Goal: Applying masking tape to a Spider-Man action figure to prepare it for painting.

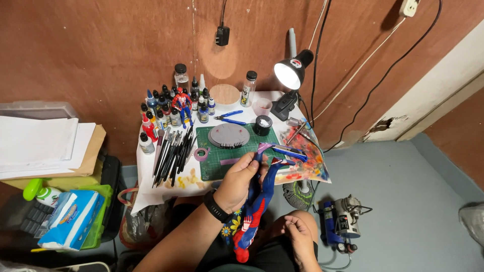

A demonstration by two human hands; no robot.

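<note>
Right now, line by line:

Figure: your left hand [238, 180] holds a red and blue action figure [254, 209] head down, over your lap, just in front of the worktop's near edge; the legs point up toward the green cutting mat [209, 166].
Left hand: fingers curled tight around the figure's upper legs, a black wristband [217, 206] on the wrist.
Right hand: your right hand [298, 231] rests low by your knee, fingers loosely curled; you cannot tell from here whether it pinches anything.
Blue tool: a blue-handled tool [285, 151] lies just beyond the figure's feet, at the mat's right edge, over a paint-stained sheet [307, 163].
Mat: a grey round base [229, 135] sits on its far half; a small roll of tape [201, 153] lies at its left edge.
Brushes: a fan of dark-handled brushes [174, 153] lies left of the mat.
Bottles: a cluster of small paint bottles [166, 108] stands at the far left of the worktop [146, 194], with a second small red and blue figure [181, 103] standing among them.
Lamp: a black desk lamp [292, 73] shines from the far right corner.
Floor: a small compressor [343, 219] sits to your right.
Left side: a pack of wipes [73, 219] lies in a green bin.
</note>
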